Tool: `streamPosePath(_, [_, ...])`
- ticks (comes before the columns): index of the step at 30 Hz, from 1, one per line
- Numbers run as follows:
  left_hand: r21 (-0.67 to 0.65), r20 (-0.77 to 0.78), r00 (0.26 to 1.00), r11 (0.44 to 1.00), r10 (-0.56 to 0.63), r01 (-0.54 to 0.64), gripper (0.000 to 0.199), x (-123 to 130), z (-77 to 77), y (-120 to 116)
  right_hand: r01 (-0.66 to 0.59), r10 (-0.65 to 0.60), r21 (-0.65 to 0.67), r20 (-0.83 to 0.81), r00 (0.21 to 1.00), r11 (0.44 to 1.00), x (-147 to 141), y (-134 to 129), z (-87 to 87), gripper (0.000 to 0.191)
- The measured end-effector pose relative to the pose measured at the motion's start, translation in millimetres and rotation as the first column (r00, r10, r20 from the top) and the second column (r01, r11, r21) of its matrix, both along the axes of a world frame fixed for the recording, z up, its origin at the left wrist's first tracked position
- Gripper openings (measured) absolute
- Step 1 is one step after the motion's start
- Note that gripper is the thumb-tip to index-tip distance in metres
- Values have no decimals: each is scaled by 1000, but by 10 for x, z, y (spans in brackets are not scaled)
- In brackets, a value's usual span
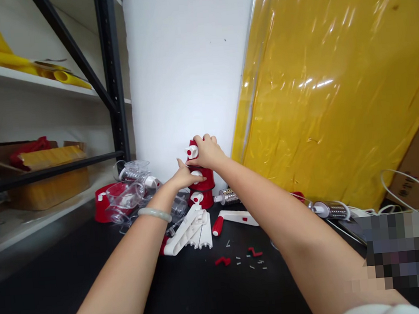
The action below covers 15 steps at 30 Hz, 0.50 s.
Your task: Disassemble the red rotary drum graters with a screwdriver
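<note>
A stack of red plastic bases with white knobs [209,198] stands against the white wall; they look like rotary grater bases. My right hand [209,153] is wrapped over the topmost red base [192,143], beside its white knob. Lower on the left, my left hand [185,176] has its thumb raised and its fingers stretched across the middle red base [207,179]. In front of the stack lie white plastic arms [187,232] and a white crank handle [237,217] with a red grip. A metal grater drum [228,196] lies to the stack's right.
Clear plastic parts [128,198] and a red base [102,205] are heaped at left. Small red pieces [223,261] and several metal pins [252,266] lie on the black table [207,303]. Another drum [333,209] and white cables are at right. A yellow-wrapped panel [335,82] leans behind.
</note>
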<state>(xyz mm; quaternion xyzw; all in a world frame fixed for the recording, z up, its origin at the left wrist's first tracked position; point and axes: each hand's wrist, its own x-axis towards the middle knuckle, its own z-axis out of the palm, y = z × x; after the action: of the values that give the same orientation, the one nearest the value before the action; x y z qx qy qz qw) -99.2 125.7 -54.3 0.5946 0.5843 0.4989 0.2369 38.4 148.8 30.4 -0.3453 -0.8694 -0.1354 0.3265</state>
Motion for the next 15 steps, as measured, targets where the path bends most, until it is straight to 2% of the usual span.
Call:
streamPosePath(6, [-65,-51,996,995,72,-75,162,30,23,-22,49,-49,-11,42,998,999,24,35,15,73])
streamPosePath(15, [-83,-97,990,991,100,-108,158,88,67,-87,78,-77,-14,89,993,997,33,-51,104,69])
